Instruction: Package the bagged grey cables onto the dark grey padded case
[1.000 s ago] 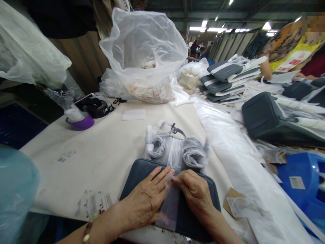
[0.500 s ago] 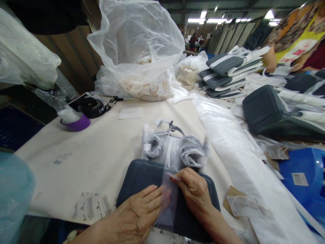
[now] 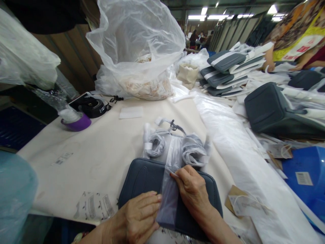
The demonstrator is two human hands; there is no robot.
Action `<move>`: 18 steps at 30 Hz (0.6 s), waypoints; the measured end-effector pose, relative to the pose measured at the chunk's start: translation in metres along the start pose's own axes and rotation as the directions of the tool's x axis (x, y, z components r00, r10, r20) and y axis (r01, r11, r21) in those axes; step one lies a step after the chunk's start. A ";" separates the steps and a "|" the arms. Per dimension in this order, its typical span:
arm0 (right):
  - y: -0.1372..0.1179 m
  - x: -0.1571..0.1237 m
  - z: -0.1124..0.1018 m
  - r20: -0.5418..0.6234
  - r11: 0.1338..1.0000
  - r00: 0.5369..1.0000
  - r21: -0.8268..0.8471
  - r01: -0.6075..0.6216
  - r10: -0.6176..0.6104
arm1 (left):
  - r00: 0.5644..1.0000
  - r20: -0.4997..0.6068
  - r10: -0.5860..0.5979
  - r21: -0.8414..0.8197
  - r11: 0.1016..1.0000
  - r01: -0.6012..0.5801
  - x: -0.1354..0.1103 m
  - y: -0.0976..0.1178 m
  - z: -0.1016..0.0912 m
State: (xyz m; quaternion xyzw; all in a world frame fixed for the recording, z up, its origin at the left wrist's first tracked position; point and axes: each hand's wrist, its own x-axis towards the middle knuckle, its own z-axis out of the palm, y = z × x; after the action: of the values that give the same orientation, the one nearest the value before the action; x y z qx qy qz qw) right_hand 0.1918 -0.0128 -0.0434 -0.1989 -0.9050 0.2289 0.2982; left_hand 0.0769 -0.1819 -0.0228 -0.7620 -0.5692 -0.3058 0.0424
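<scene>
A dark blue-grey bag (image 3: pixel 142 176) lies flat on the table in front of me. A translucent plastic strip (image 3: pixel 169 203) runs down its middle. My right hand (image 3: pixel 191 188) pinches an edge of the strip near the bag's top. My left hand (image 3: pixel 138 215) rests on the bag's lower left with fingers stretched out beside the strip, its fingertips at the strip's edge. Beyond the bag's top edge are two plastic-wrapped rolls of strap, a left roll (image 3: pixel 155 145) and a right roll (image 3: pixel 194 150), with a dark buckle (image 3: pixel 173 125) behind them.
A big clear plastic bag (image 3: pixel 137 40) stands at the back. Purple tape (image 3: pixel 77 122) and a black tape roll (image 3: pixel 93 106) sit left. Similar dark bags (image 3: pixel 223 62) are stacked right, near a co-worker's arm (image 3: pixel 269 62). A blue container (image 3: pixel 304 169) and cardboard tag (image 3: pixel 235 198) lie right.
My left hand has slid a little left and down, off the middle of the strip. The right hand still pinches the strip, slightly higher. The view has shifted a little.
</scene>
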 end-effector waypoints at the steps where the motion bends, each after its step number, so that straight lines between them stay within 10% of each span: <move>1: 0.000 0.000 0.001 -0.002 1.000 1.000 -0.009 -0.009 0.009 | 1.000 0.002 -0.014 0.003 1.000 0.014 0.001 0.002 0.000; 18: -0.002 0.012 0.001 -0.090 1.000 0.996 -0.016 -0.018 0.017 | 1.000 0.024 -0.017 0.458 0.889 0.004 0.028 -0.008 0.039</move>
State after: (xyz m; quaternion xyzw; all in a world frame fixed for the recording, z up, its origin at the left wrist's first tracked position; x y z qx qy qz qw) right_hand 0.1821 -0.0091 -0.0379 -0.2194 -0.8908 0.2148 0.3350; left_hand 0.0911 -0.1397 -0.0422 -0.7316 -0.6300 -0.1528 0.2110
